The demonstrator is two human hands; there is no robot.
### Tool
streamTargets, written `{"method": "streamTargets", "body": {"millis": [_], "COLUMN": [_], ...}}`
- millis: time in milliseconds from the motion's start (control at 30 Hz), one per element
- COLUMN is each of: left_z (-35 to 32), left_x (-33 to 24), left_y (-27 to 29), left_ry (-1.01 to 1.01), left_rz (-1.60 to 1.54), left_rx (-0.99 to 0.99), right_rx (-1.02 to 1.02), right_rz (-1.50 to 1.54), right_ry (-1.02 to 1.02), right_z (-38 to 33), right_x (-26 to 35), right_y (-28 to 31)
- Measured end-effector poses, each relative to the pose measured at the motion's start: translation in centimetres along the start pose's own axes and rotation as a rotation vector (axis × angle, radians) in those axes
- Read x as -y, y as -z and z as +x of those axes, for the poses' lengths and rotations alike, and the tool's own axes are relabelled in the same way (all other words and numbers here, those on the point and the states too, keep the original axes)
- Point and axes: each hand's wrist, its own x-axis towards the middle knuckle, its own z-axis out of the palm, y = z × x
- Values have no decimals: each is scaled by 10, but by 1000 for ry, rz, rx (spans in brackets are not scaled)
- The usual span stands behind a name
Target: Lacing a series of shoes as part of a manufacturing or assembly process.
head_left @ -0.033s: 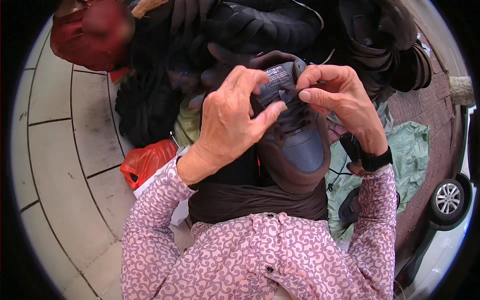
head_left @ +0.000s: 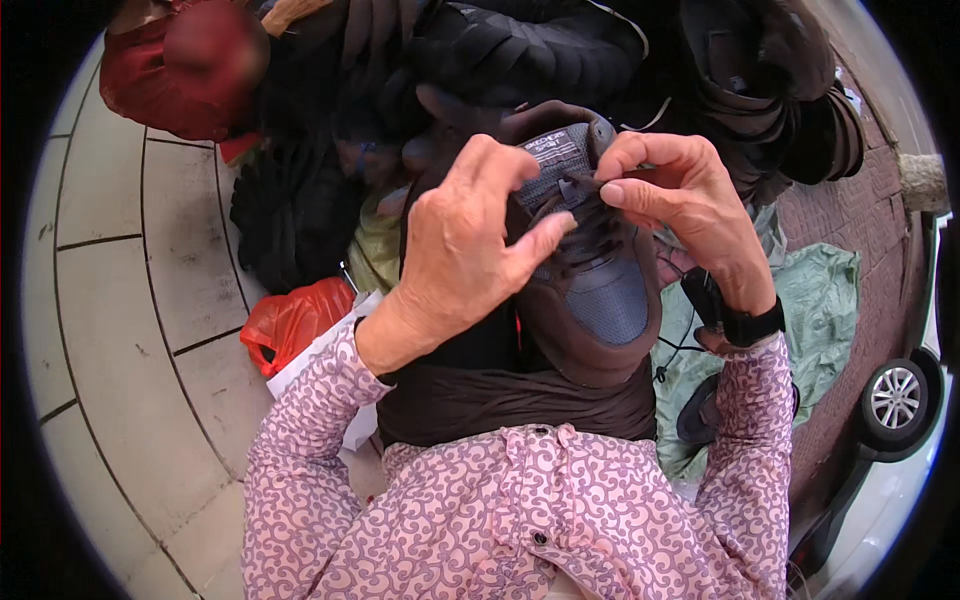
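A brown shoe (head_left: 602,300) with a dark grey mesh toe rests on my lap, toe toward me. Dark shoelace (head_left: 588,183) shows at its upper eyelets, in front of the grey tongue (head_left: 560,158). My right hand (head_left: 685,195) pinches the lace end between thumb and index finger at the shoe's right edge. Over the shoe's left side, my left hand (head_left: 465,225) has its thumb and curled fingers apart, with nothing seen between them. Its far fingers are partly hidden.
Many dark shoes (head_left: 530,50) are heaped beyond my lap. A red plastic bag (head_left: 295,320) lies at left on pale tiles; green sheeting (head_left: 815,310) spreads at right. A person in red (head_left: 170,90) is at upper left. A car wheel (head_left: 893,397) shows at far right.
My left hand has shifted very slightly. The right hand keeps its pinch on the lace, and the shoe stays where it was.
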Motion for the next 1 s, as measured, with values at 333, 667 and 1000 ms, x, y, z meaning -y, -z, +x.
{"method": "streamTargets", "body": {"millis": [333, 667, 1000], "left_z": [-3, -1, -17], "left_x": [5, 22, 42], "left_y": [-7, 8, 34], "left_ry": [-71, -206, -223], "left_rz": [14, 185, 247], "left_rx": [-24, -134, -224], "right_rx": [-107, -374, -472], "right_rz": [-166, -450, -643], "right_ry": [81, 139, 355], "right_z": [-17, -10, -6], "right_x": [-5, -17, -25], "right_y": [-13, -37, -56]}}
